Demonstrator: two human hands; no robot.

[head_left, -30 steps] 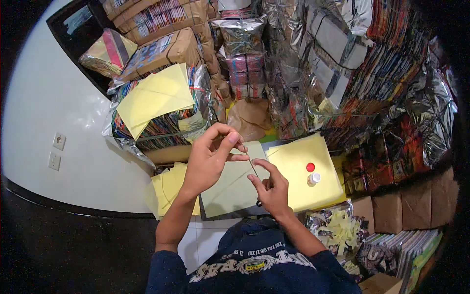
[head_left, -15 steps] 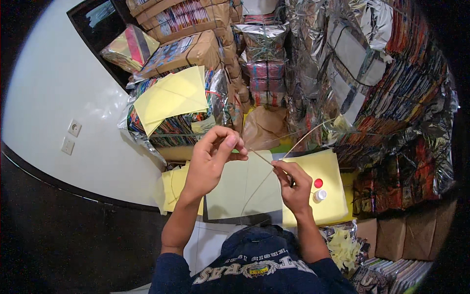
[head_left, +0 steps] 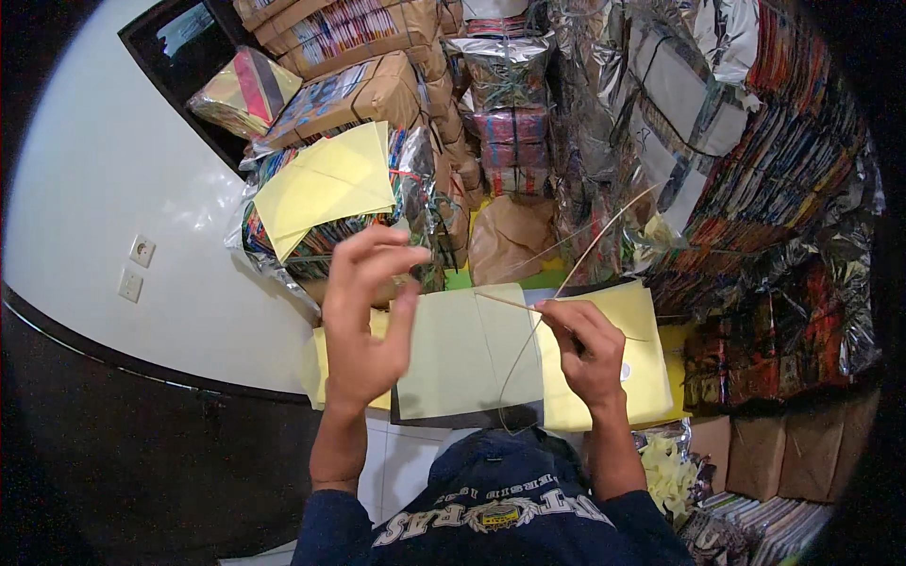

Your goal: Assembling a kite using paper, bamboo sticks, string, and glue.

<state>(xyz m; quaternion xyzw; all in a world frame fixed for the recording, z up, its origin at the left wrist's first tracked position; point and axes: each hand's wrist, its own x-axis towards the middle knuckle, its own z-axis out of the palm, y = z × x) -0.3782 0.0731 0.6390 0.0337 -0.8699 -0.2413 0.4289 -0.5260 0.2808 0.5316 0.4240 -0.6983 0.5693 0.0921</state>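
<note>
Over the pale green paper sheet (head_left: 467,349), my right hand (head_left: 590,354) pinches a thin bamboo stick (head_left: 604,231); my left hand (head_left: 363,316) hangs loosely curled, empty. I'd keep the stick lying straight.

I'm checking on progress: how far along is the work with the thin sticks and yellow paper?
Done: nothing visibly attached yet. A pale sheet lies flat on a dark board, yellow sheets beside it. In hand: the right hand pinches thin sticks over the sheet; the left hand is raised. Left: fixing sticks to paper.
</note>
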